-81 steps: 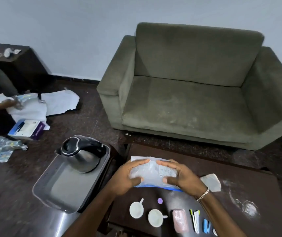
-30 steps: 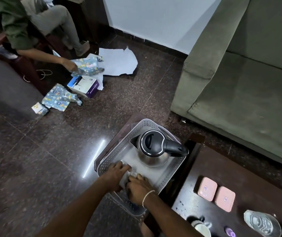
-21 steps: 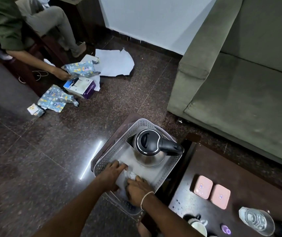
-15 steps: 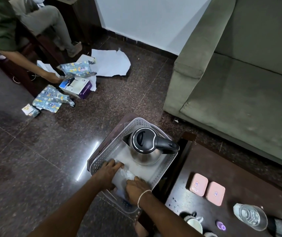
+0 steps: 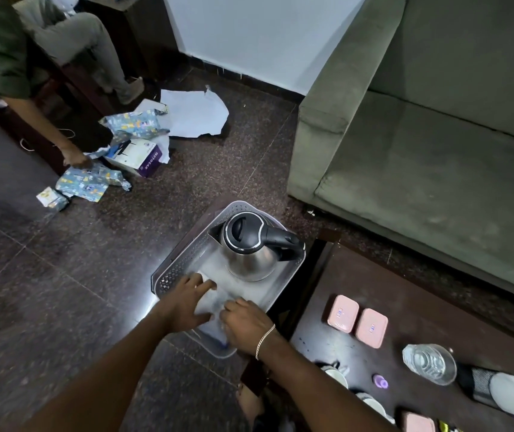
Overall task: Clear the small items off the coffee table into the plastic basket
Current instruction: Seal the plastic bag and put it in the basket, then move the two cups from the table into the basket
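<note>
Both hands in the basket, on the plastic bag.

Clear plastic bag [image 5: 215, 302] lies flat on the basket [image 5: 168, 275] floor, at the near end; blue strip along its near edge. My left hand [image 5: 187, 302] is open, fingers spread, pressing on the bag's left side. My right hand [image 5: 245, 322], bracelet at the wrist, rests on the bag's right side, fingers curled down; cannot tell whether it grips. Kettle [image 5: 251, 247] stands upright at the basket's far end, handle toward the coffee table [image 5: 405, 294]. Basket sits just beside the table's left edge. On the table: two pink boxes [image 5: 357, 321] side by side near the left edge, a glass [image 5: 428, 363] further right, a small purple piece [image 5: 380, 381] at the near edge.
</note>
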Demonstrator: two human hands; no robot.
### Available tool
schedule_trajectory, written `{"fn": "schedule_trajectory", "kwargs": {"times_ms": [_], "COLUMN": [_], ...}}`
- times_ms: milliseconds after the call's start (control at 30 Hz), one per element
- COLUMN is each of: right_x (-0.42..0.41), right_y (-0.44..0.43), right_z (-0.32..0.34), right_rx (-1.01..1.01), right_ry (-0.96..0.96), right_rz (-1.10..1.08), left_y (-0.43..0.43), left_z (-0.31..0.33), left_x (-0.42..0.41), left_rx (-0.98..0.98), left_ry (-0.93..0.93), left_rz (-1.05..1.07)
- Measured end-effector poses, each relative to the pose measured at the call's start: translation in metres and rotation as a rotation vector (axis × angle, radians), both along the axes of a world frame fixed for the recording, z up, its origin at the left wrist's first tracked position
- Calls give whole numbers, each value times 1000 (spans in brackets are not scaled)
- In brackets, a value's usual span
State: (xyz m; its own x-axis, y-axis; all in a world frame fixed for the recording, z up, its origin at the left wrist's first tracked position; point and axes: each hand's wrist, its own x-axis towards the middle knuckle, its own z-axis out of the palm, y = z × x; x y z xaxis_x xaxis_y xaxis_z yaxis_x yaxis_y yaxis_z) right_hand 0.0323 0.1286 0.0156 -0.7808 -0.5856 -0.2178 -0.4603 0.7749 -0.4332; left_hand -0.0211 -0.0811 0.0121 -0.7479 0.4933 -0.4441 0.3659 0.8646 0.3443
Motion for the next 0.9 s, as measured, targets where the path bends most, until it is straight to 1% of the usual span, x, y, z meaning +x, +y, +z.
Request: {"fn": "schedule_trajectory", "kwargs": {"times_ms": [100, 200, 300, 433, 567, 633, 733, 800, 900], "right_x": [16, 36, 57, 97, 142, 165, 194, 211, 232], "right_y": [21, 50, 81, 137, 191, 211, 228, 233, 231], "right_z": [7, 14, 15, 17, 15, 14, 9, 2, -12], "right_rx": [-110, -142, -131, -127, -36, 10, 58, 126, 249], "right_ry": [99, 164, 164, 137, 79, 43, -103, -194, -285], "right_rz": [-70, -127, -187, -284, -380, -462, -661, -778, -890], "left_y": [22, 50, 75, 121, 167, 190, 220, 239, 260], "left_z": [12, 24, 29, 32, 25, 20, 8, -1, -15], "left_x": [21, 42, 59, 90, 123, 140, 163, 177, 195], "left_rx": [97, 158, 205, 242, 214, 194, 142, 97, 43], "left_ry": [101, 154, 150, 122, 50, 0, -67, -85, -120], "left_rz": [31, 31, 41, -8, -41, -64, -96, -125, -131]}}
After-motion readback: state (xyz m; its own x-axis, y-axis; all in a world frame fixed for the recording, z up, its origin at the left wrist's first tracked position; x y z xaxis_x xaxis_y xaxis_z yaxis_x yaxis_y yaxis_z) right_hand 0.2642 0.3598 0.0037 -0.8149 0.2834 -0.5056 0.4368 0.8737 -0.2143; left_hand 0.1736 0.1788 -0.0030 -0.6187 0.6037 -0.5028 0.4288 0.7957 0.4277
